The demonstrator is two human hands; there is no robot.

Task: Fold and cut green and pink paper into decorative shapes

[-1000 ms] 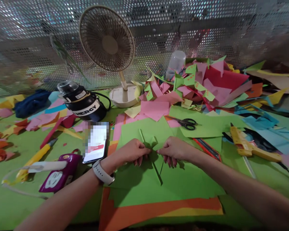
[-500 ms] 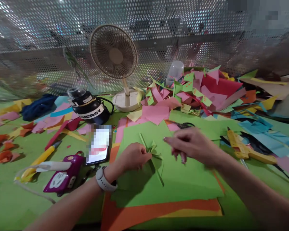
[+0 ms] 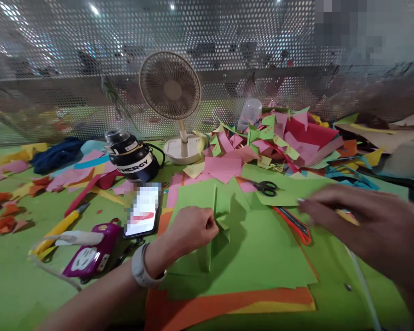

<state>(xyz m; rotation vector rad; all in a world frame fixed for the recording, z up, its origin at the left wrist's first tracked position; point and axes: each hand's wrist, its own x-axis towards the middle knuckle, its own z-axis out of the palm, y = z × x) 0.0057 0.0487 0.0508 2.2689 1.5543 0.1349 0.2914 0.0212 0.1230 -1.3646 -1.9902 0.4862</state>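
Head view: near the front edge of the counter, the left hand grips a green paper piece, already folded, over stacked sheets; whether folds remain, I cannot tell. Rightward, the half-curled right hand's contents are unclear.

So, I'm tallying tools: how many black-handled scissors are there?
1: the black-handled scissors, handles on green paper, beyond and right of the bare left hand; more may hide under heaped multicoloured paper scraps.
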